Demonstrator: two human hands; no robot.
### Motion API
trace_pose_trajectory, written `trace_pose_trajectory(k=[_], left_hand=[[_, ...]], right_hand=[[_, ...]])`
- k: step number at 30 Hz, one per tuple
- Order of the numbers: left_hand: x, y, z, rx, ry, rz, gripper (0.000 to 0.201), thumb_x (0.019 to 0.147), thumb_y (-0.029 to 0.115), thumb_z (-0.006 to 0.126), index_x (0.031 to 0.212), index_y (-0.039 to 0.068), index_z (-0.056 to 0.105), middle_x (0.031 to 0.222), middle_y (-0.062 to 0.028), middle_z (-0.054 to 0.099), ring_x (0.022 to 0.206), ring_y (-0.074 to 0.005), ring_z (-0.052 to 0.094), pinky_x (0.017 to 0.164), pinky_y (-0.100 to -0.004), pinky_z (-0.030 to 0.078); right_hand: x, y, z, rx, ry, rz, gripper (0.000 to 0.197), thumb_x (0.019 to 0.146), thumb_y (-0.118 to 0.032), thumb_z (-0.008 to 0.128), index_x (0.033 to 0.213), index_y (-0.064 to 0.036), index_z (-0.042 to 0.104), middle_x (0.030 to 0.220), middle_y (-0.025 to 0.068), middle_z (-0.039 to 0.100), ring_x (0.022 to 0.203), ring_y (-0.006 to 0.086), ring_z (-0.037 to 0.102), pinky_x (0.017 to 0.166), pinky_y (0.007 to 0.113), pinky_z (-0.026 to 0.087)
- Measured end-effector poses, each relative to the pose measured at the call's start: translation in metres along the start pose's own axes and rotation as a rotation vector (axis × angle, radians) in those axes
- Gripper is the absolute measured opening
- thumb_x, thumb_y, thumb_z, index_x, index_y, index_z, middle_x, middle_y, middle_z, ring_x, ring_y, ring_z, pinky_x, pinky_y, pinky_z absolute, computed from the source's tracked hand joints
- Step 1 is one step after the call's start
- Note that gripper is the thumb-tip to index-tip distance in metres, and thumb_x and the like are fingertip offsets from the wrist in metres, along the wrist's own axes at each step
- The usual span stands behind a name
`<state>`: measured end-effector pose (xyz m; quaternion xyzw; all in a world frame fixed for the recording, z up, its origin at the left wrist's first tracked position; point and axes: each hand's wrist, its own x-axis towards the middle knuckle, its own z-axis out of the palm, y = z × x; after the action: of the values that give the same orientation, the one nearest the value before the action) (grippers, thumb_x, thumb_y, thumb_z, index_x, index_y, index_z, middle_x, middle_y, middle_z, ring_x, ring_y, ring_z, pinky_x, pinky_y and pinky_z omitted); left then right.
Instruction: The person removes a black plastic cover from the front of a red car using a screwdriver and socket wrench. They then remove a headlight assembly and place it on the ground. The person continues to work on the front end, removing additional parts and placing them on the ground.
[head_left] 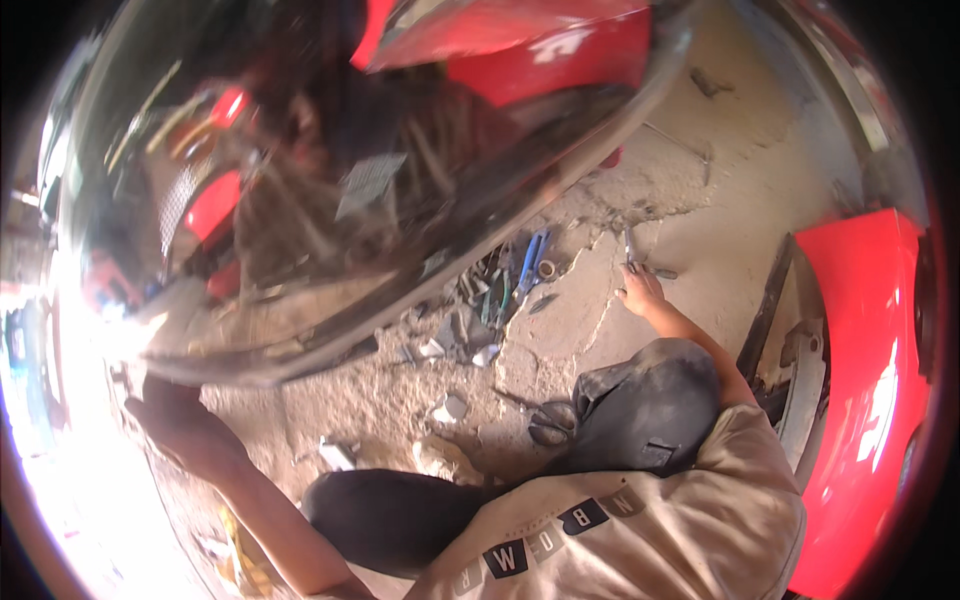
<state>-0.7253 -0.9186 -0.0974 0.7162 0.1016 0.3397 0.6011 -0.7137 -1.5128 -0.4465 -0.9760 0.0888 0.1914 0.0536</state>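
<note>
A large curved glass panel with a dark rim leans across the upper left, full of reflections. My left hand is at its lower left edge, fingertips partly hidden behind the rim, holding it there. My right arm stretches forward past my knee to the cracked concrete floor. There my right hand reaches down with thumb and fingers apart, its fingertips at a thin metal tool. Just beside that hand lies a small dark tool.
Blue-handled pliers, a tape roll and several loose tools lie under the panel's edge. Scissors rest by my bent knee. A red car body panel stands at the right. White scraps and rubble litter the floor.
</note>
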Motion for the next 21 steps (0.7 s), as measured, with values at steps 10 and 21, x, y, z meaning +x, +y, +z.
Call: trace_pose_trajectory(k=[10,21], left_hand=[[-0.079,-0.186,-0.198,0.811,-0.140,-0.367,0.024,0.097,0.019,0.053,0.109,0.004,0.067,0.095,-0.0125,0.072,0.080,-0.0248,0.070,0.068,-0.0380,0.054],[-0.312,-0.336,-0.237,1.029,0.000,-0.815,0.037,0.085,0.033,0.068,0.111,0.006,0.068,0.101,-0.0183,0.070,0.094,-0.0335,0.067,0.083,-0.0446,0.053]], right_hand=[[0.001,-0.079,-0.037,0.153,-0.041,-0.570,0.063,0.083,-0.021,0.074,0.136,-0.0024,0.047,0.131,0.0241,0.054,0.121,0.0418,0.053,0.100,0.046,0.045],[-0.027,-0.137,-0.207,0.052,0.025,-0.624,0.049,0.083,-0.011,0.070,0.128,-0.0011,0.053,0.120,0.0218,0.062,0.106,0.0405,0.061,0.093,0.044,0.048]])
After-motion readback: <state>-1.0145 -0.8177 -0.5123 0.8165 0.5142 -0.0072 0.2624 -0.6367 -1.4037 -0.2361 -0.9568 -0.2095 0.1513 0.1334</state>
